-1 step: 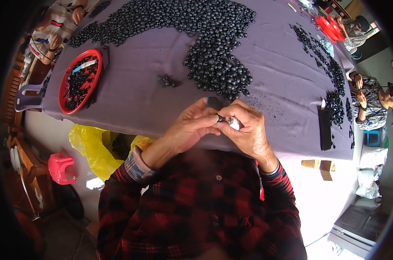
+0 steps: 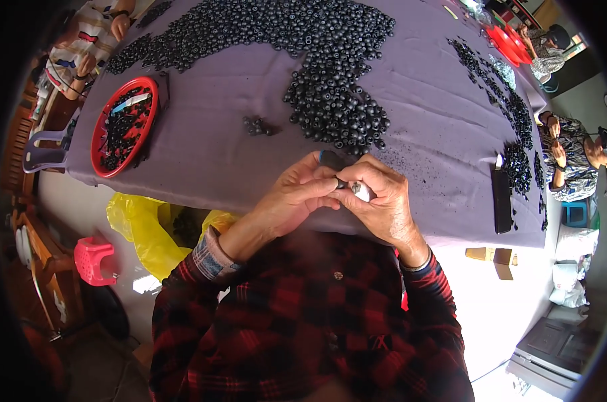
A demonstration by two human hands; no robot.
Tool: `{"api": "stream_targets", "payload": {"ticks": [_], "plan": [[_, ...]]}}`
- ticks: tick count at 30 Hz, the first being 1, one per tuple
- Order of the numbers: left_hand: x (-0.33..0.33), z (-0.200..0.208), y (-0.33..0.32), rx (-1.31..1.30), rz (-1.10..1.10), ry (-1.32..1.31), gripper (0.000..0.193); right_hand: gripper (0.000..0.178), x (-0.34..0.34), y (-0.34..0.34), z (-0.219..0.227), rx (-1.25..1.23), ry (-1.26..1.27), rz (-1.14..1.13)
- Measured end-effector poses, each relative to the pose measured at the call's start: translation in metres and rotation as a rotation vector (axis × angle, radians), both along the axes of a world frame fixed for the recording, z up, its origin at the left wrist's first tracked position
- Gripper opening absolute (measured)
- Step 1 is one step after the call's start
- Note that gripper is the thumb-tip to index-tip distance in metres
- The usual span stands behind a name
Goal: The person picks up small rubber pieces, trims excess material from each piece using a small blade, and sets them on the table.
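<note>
Evidently, almost nothing has just changed: both hands keep the pose of an instant before, which suggests one piece is still being worked on. Closest, just on the near side of a large heap (image 2: 330, 100) of black, bead-like pieces, the left hand (image 2: 298, 189) pinches a small dark piece (image 2: 341, 183) between narrowed fingers; a dark cover (image 2: 331, 159) wraps one fingertip. Meeting it, the right hand (image 2: 382, 194) has its fingers closed around a shiny, whitish thing (image 2: 362, 191), too hidden to identify. A yellow bag (image 2: 139, 228) hangs nearer than the heap and to its left, below the edge of the purple-covered bench (image 2: 213, 144). A small cluster (image 2: 258, 125) of dark pieces lies just left of the heap's near end. Well left of the heap is a red bowl (image 2: 154, 107) of dark bits; well right, a long black box (image 2: 501, 201). Farther out, a co-worker (image 2: 92, 50) sits left of the heap, and another (image 2: 571, 157) right of it.
</note>
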State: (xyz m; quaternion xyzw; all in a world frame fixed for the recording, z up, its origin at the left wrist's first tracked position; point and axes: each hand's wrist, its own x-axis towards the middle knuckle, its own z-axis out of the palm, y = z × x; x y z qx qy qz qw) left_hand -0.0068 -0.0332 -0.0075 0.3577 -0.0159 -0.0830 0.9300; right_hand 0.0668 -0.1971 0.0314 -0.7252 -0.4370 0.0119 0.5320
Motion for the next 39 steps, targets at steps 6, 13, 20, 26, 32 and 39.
{"api": "stream_targets", "payload": {"ticks": [6,13,20,26,32,39], "plan": [[0.002,-0.004,0.001,0.015,-0.011,0.029,0.030,0.022,-0.001,-0.002,0.003,-0.019,-0.010,-0.020],[0.001,-0.010,0.005,-0.023,-0.065,0.026,0.029,0.022,-0.002,-0.003,0.005,-0.001,0.008,0.032],[0.002,-0.008,0.001,-0.079,-0.061,0.048,0.033,0.021,-0.009,-0.005,0.006,-0.008,0.023,0.018],[0.003,-0.005,0.003,-0.056,-0.054,0.075,0.030,0.020,-0.007,-0.003,0.002,-0.012,0.066,0.009],[0.002,-0.014,0.002,-0.059,-0.028,0.073,0.026,0.019,-0.006,-0.005,0.011,-0.068,0.040,0.025],[-0.005,0.001,0.000,-0.086,-0.072,-0.007,0.021,0.015,-0.015,-0.008,0.022,-0.043,0.104,0.072]]}}
